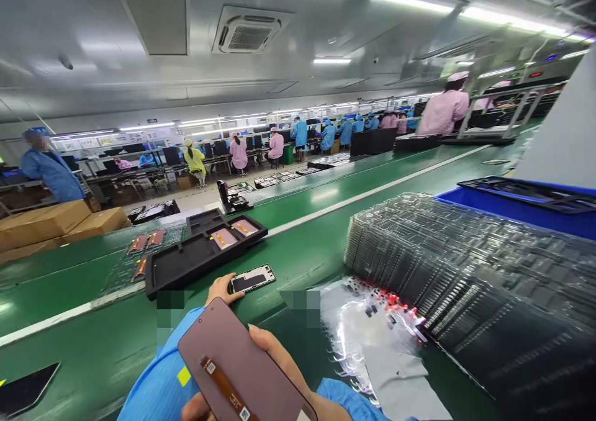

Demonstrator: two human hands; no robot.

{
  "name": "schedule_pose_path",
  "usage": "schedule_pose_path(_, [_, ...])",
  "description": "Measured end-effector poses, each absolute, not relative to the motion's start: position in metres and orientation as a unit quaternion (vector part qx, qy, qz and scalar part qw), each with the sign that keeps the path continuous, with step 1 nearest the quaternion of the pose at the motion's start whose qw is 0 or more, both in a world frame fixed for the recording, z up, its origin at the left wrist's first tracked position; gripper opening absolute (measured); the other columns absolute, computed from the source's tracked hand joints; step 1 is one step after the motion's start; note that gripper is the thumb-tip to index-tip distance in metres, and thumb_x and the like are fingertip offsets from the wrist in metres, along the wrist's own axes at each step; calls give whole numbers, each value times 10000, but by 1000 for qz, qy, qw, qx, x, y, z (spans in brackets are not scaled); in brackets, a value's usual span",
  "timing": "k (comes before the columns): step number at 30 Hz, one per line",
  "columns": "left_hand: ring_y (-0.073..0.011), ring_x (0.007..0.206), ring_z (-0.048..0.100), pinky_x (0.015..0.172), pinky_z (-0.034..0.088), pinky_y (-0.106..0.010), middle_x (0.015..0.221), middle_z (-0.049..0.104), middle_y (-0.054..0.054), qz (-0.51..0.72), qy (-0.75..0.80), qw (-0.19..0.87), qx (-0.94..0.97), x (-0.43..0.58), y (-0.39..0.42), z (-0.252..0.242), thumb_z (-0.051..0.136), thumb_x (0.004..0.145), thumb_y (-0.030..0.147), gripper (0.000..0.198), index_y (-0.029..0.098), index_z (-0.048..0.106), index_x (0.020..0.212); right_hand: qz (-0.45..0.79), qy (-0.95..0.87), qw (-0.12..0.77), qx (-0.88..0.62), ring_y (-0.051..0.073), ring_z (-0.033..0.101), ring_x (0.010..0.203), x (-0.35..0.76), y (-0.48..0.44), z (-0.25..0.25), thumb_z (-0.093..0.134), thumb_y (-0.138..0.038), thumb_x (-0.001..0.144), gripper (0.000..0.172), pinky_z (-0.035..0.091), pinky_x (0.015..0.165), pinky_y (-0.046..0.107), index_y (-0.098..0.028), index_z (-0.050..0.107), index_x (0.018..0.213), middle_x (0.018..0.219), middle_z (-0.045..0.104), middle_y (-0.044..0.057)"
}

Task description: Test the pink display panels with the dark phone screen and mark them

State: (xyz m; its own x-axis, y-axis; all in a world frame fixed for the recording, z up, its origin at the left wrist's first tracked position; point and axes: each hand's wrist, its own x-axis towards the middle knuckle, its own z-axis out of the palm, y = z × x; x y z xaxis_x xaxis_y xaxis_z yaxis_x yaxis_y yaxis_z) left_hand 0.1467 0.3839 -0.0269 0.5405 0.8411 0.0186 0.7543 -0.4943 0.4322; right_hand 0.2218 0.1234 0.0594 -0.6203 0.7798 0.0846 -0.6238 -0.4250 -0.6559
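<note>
My right hand point(291, 368) holds up a pinkish-brown phone screen panel point(246, 359), thumb along its right edge and fingertips showing at the lower left. An orange-brown flex cable with small square codes runs along the panel, and a yellow tab sticks out on its left. Beyond it, my left hand point(220, 289) reaches onto the green belt and grips the near end of a phone housing point(254, 279) between thumb and fingers. The housing lies flat, its black and silver inner side up. The panel and blue sleeve hide part of my left arm.
A black foam tray point(179, 262) with screen panels sits ahead-left. Stacked clear plastic trays point(419, 253) rise at the right, beside a blue bin point(521, 213). Scraps litter a white sheet point(358, 321). A dark phone point(28, 390) lies lower left. Co-workers occupy the background.
</note>
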Motion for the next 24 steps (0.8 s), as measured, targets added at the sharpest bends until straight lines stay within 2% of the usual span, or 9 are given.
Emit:
schedule_pose_path(2, [-333,1256,490,1081,341,-417,1297,584,-144,173,457,239,839,138,380,-24,762,622,388,708,160,561,1261,853,-311,409,-96,174,654,761,225,117,63,279,-895,720,1026,478,823,305,-44,655,1152,966,693,132])
schedule_pose_path(4, [-346,1216,503,1068,349,-420,1238,585,-142,239,463,283,806,125,372,-16,773,610,399,699,142,569,1227,846,-300,431,-96,156,669,788,227,111,69,389,-865,738,941,481,833,276,-81,653,1185,1013,701,115])
schedule_pose_path(8, [-334,1158,504,1023,379,-390,1125,545,-101,375,481,360,706,87,344,4,769,636,439,630,128,574,1148,820,-297,472,-126,200,697,788,225,104,75,596,-798,682,823,511,824,330,-108,692,1121,988,728,130])
schedule_pose_path(12, [-241,1022,573,887,488,-383,1063,520,-73,471,473,460,585,36,301,24,746,698,440,675,175,457,1248,796,-241,524,-185,293,641,1089,224,98,73,695,-577,753,570,482,945,458,-165,683,1147,1199,676,137])
schedule_pose_path(15, [-209,1013,597,885,505,-374,1092,542,-67,510,437,530,518,0,255,34,738,734,429,689,222,407,1302,777,-234,541,-219,286,585,1185,228,97,73,753,-500,730,527,455,1003,452,-202,678,1159,1296,627,117])
schedule_pose_path(18, [-207,1078,589,931,473,-318,1202,577,-72,523,378,607,464,-27,203,37,787,715,344,648,242,484,1279,750,-298,535,-250,263,661,1039,234,98,72,763,-505,726,548,503,936,421,-233,664,1192,1253,654,123])
schedule_pose_path(20, [-234,1164,553,950,454,-297,1330,545,-73,523,338,649,437,-39,173,31,815,694,316,671,271,514,1293,710,-359,538,-277,266,676,990,235,100,68,756,-526,730,562,530,888,426,-256,653,1213,1275,639,128])
schedule_pose_path(24, [-328,1266,480,1000,431,-369,1445,472,-99,510,289,688,428,-52,129,10,840,647,415,792,300,499,1352,565,-508,562,-327,288,574,1200,232,101,51,736,-486,777,585,471,1002,459,-310,577,1313,1404,539,104])
